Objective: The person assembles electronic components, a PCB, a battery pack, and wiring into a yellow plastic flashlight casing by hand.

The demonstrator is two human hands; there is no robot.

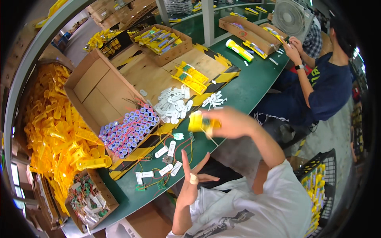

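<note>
My right hand is wrapped round a yellow plastic casing, held above the near edge of the green table; the hand covers part of it and motion blurs it. Below it, my left hand has its fingers spread, with a pale band on one finger and nothing held. Small green circuit boards with thin red and yellow wires and white oblong parts lie on the table in front of the left hand. Beyond the right hand are a pile of white flat pieces and small white sticks.
Purple cylindrical battery cells fill one end of a cardboard box. A heap of yellow casings rises at left, above a box of wired boards. A co-worker sits at right, near a fan. A black crate stands lower right.
</note>
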